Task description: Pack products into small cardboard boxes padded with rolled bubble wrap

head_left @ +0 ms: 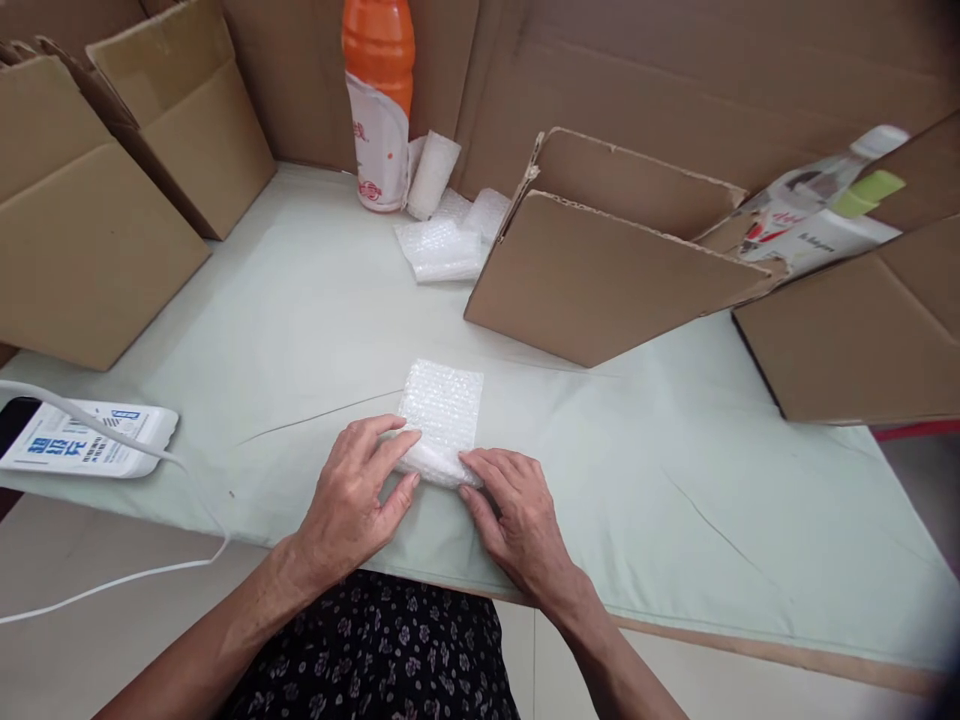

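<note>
A small sheet of bubble wrap (442, 400) lies on the cloth-covered table in front of me, its near edge rolled or folded over into a thick strip. My left hand (360, 485) has its fingers on the left end of that roll, the thumb a little in front of it. At the right end, my right hand (517, 505) pinches the roll between fingers and thumb. The far part of the sheet lies flat. Whether anything is inside the roll, I cannot tell.
Several bubble wrap pieces (442, 248) lie beside an orange-capped bottle (379, 110) at the back. A cardboard box (592, 270) stands right, bottles (810, 215) behind it. More boxes (82, 210) stand left, near a white packet (97, 440) with a cable (187, 480).
</note>
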Demonstrator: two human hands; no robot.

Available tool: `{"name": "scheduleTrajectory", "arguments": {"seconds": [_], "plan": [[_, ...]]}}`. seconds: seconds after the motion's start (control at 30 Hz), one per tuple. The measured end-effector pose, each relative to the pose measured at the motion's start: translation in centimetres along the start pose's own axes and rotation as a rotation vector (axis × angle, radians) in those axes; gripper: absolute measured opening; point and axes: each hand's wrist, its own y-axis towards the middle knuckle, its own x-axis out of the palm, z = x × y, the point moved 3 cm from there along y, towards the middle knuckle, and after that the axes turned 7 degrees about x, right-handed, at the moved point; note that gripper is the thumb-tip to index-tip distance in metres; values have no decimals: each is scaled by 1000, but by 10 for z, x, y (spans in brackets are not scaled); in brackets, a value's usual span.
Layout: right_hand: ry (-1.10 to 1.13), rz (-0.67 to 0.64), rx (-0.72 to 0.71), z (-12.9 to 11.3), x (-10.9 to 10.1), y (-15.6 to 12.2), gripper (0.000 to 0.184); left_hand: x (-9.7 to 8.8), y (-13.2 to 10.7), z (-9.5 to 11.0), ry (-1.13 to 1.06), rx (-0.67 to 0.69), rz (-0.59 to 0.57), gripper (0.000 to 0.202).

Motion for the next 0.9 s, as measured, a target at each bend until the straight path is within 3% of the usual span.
{"name": "scheduleTrajectory", "arguments": {"seconds": [0.13,0.27,0.5,0.73,0.9], "plan": [[77,-44,12,-2,-3,0,22,0,-4,2,-16,80,-90,26],[99,-75,28,-4,-7,-4,21,0,-4,1,-92,62,-108,23],[-16,-66,12,-6,2,-12,41,2,5,-1,-119,42,-189,20],[-17,34,21,-3,9,-7,23,4,5,-2,-119,4,-122,24],[28,40,38,-2,7,-5,21,4,-5,-2,-126,17,-111,32]]}}
